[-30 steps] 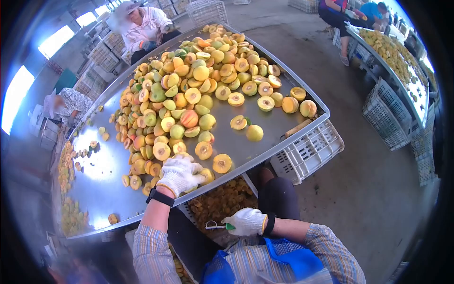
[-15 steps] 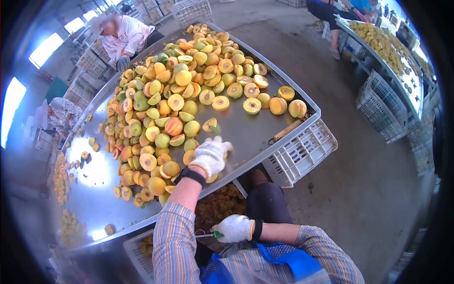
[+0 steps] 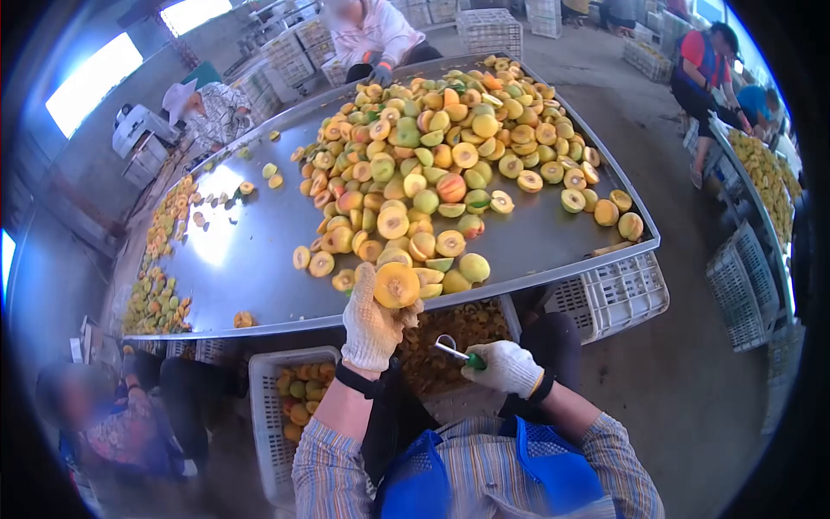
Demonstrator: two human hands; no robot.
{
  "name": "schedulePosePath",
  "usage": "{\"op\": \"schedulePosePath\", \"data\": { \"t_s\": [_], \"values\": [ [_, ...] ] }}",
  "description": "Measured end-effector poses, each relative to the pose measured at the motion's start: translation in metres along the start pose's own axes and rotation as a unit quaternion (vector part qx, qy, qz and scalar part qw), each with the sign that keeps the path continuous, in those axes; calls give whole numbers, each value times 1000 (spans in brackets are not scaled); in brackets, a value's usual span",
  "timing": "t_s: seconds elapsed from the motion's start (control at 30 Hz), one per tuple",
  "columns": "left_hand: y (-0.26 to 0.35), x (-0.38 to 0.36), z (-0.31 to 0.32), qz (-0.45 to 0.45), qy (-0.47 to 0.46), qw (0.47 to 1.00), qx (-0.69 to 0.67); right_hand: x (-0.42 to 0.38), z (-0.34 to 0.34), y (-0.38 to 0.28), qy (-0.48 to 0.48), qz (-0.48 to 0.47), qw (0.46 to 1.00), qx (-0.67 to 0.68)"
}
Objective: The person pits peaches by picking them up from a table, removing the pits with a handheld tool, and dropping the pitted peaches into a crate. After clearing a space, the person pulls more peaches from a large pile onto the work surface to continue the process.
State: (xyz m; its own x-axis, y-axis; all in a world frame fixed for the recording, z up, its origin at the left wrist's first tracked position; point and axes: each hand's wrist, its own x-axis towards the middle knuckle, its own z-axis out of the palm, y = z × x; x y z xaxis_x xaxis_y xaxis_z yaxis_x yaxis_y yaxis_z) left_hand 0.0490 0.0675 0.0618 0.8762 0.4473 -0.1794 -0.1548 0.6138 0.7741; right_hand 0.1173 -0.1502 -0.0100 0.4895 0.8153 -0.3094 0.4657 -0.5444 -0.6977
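My left hand [image 3: 370, 324], in a white knit glove, grips a peach half [image 3: 397, 285] at the table's near edge, its orange cut face turned upward. To its right, my gloved right hand [image 3: 506, 370] is closed round the green handle of a pitting tool [image 3: 448, 347]. The tool's metal loop points towards my left hand and stays apart from the peach half. Beyond my left hand a big heap of whole and halved peaches [image 3: 451, 186] covers much of the metal table [image 3: 268, 277].
A white crate [image 3: 259, 415] with peaches stands at lower left, beside a container [image 3: 510, 316] of brown-orange pieces below the table edge. An upturned-looking white crate [image 3: 618, 294] is at right. Co-workers sit along the far and left sides; another peach-laden table [image 3: 765, 169] stands at right.
My left hand has drawn back from the heap and now holds up a peach half. My right hand has risen with the tool, its loop now visible. The view has swung left.
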Motion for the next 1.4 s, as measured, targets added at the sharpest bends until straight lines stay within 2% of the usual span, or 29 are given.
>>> {"op": "schedulePosePath", "data": {
  "t_s": [0.03, 0.1, 0.13, 0.17, 0.27, 0.4, 0.57, 0.67, 0.77, 0.83, 0.9, 0.97, 1.03, 1.1, 1.17, 1.23, 1.3, 1.37, 1.4],
  "values": [
    [12, -12, -5, 7, 7, 1000, -3, -8, -5, -14, 16, 14, 1000, 13],
    [38, -32, -21, -8, -2, 984, 177, -18, -12, -36, 22, 7, 999, 23],
    [49, -39, -30, 23, 3, 971, 240, -18, -4, -38, 84, -53, 994, 35],
    [57, -46, -36, 28, 9, 971, 238, -19, -2, -46, 79, -59, 995, 32],
    [72, -67, -43, -33, 9, 995, 93, -21, 4, -71, 126, -126, 984, 9],
    [41, -81, -61, -31, 25, 990, 132, -23, 13, -96, 128, -172, 977, -19],
    [2, -97, -42, -44, 35, 993, 105, -19, 28, -89, 135, -172, 971, -99],
    [-12, -102, -31, -58, 48, 996, 50, -19, 30, -82, 178, -192, 955, -139],
    [-31, -101, -26, -18, 63, 998, -1, -21, 29, -76, 142, -135, 967, -161],
    [-41, -97, -26, -20, 62, 997, -35, -17, 36, -65, 86, -113, 977, -157],
    [-47, -95, -24, -23, 61, 996, -65, -20, 38, -61, 72, -105, 984, -126],
    [-52, -95, -22, -46, 98, 990, -87, -21, 33, -59, 59, -95, 989, -94],
    [-55, -95, -19, -53, 116, 989, -76, -22, 22, -61, 43, -119, 983, -137],
    [-55, -95, -18, -55, 133, 988, -64, -16, 31, -50, 39, -104, 984, -141],
    [-53, -94, -15, -32, 129, 990, -35, -16, 41, -44, 14, -86, 993, -75],
    [-53, -93, -13, -29, 129, 991, -29, -21, 29, -59, 28, -96, 993, -64],
    [-50, -93, -10, -26, 131, 991, -23, -23, 13, -73, -43, -62, 994, -81],
    [-45, -93, -3, -35, 134, 989, -56, -15, 33, -54, -102, -58, 991, -67],
    [-46, -93, -2, -36, 133, 989, -57, -8, 64, -31, -44, -145, 988, 10]
  ]
}}
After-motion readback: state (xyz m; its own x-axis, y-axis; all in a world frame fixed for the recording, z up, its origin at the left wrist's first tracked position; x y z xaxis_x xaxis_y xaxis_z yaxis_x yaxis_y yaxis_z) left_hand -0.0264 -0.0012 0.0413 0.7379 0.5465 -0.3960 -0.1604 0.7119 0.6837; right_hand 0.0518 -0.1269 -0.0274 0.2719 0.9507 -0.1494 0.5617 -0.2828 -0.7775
